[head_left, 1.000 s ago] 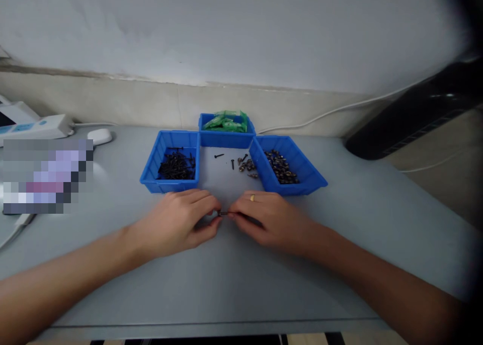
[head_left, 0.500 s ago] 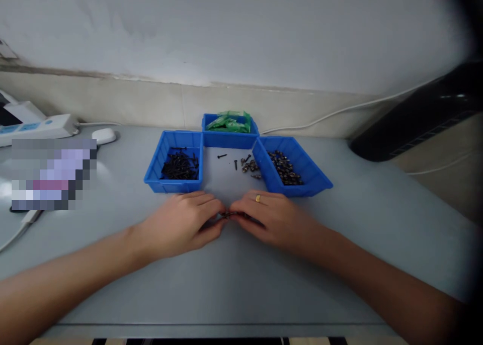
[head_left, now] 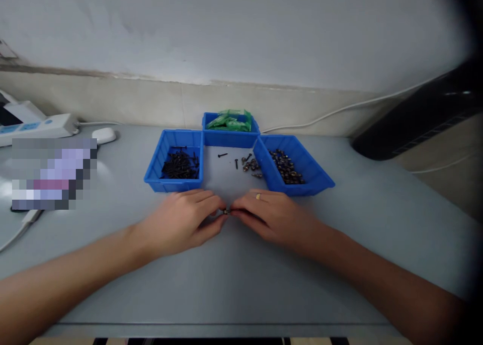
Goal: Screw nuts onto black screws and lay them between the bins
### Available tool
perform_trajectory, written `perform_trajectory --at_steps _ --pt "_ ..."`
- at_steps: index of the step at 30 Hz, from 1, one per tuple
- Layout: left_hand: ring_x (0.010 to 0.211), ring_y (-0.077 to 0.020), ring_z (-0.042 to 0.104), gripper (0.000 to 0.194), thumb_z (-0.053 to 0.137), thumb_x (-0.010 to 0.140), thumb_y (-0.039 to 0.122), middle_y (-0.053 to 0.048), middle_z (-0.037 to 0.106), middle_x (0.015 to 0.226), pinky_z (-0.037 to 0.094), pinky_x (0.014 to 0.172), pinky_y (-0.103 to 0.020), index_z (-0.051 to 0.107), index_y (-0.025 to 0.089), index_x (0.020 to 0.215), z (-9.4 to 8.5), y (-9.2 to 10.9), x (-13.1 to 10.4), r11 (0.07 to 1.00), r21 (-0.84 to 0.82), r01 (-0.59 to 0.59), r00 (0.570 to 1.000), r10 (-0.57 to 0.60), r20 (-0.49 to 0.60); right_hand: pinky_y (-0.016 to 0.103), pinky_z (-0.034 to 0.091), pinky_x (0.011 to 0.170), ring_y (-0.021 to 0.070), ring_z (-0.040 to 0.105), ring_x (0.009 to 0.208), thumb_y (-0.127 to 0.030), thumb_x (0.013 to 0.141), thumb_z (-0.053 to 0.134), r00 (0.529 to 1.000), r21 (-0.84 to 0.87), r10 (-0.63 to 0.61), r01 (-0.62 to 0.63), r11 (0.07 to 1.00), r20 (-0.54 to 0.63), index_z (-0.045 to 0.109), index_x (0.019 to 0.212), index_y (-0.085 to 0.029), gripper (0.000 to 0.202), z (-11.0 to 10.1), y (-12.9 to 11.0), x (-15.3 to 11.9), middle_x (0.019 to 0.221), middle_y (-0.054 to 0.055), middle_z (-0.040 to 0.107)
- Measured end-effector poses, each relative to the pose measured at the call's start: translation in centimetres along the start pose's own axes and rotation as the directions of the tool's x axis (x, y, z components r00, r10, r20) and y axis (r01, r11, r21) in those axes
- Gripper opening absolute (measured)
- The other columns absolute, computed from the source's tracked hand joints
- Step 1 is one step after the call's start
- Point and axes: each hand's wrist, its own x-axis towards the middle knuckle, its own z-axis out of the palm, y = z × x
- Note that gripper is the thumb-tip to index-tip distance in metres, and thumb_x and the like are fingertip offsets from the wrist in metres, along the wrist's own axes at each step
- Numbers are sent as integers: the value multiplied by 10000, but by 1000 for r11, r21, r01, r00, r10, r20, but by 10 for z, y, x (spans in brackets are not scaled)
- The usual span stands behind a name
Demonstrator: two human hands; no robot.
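Observation:
My left hand (head_left: pixel 188 217) is closed, thumb and forefinger pinching a small shiny metal fitting (head_left: pixel 225 211). Facing it, my right hand (head_left: pixel 277 217), with a ring on one finger, pinches a dark thin piece that looks like a screw; fingers hide most of it. The fingertips of both hands nearly meet low over the table. Beyond my left hand is a blue bin of black screws (head_left: pixel 180 165). Past my right hand stands a blue bin of small metal fittings (head_left: pixel 289 168). Between the bins lie a few loose screws (head_left: pixel 236 164) and several loose fittings (head_left: pixel 250 165).
Green plastic packets (head_left: pixel 230 121) fill a blue bin at the back, against the wall. A pixelated phone-like device (head_left: pixel 55 174), a white case (head_left: pixel 103 135) and a power strip (head_left: pixel 41 126) are at the left. A black cylindrical object (head_left: pixel 411 118) stands at the back right.
My hands stay in nearly the same place. The fingertips have shifted slightly around the small parts, and the metal fitting shows more clearly at my left fingertips.

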Motion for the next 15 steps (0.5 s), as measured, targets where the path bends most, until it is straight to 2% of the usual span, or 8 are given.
perform_trajectory --at_steps 9,15 --pt "669 -150 545 146 453 903 232 -12 555 724 404 598 -258 556 156 832 -1 -1 0 999 -32 -27 1000 27 4 267 442 635 161 597 675 -157 877 484 999 44 0 -1 999 32 614 826 -133 142 1 -3 1 728 40 624" --pt "652 -146 537 158 463 898 247 -12 554 716 395 580 -255 565 148 828 -1 -1 -1 1000 -18 -16 1000 16 -10 272 448 641 160 595 673 -169 892 456 998 33 30 -31 999 56 610 842 -149 163 0 -3 1 730 34 622"
